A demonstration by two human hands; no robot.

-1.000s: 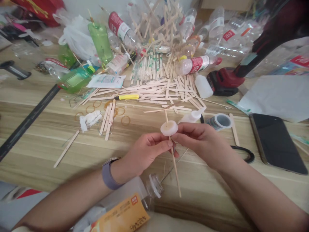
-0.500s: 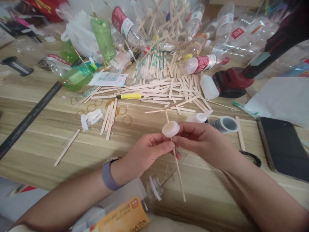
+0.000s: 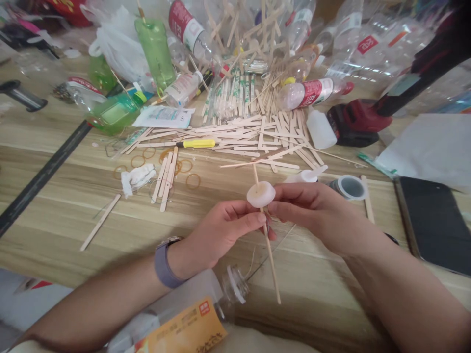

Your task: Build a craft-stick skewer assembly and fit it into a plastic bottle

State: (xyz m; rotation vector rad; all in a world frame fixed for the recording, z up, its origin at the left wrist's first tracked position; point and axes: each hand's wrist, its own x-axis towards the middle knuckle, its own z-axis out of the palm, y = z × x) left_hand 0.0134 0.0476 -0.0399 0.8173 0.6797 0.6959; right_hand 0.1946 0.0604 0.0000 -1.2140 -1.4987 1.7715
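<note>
A thin wooden skewer [image 3: 273,267] runs through a round white plastic cap [image 3: 260,195] and slants over the table. My left hand [image 3: 222,230] is closed in a pinch on the skewer just below the cap. My right hand [image 3: 316,208] closes its thumb and fingers at the cap's right side; some of its fingertips are hidden. Beneath my left forearm lies a clear plastic bottle [image 3: 187,321] with an orange label, its open neck toward the hands. A thin dark wire or rod [image 3: 270,254] reaches from near the neck to below my right hand.
Wooden craft sticks [image 3: 235,135] are heaped behind the hands, with a yellow-handled tool [image 3: 198,143] on them. To the right are a phone [image 3: 434,223], a small grey-lined cup [image 3: 351,188] and a red-black power tool [image 3: 360,120]. Green bottles [image 3: 117,115] stand left; rubber bands [image 3: 193,181] lie nearer.
The cap looks slightly more tilted, and my right hand has shifted a little at its side. My left hand keeps its pinch on the skewer. The view has moved slightly.
</note>
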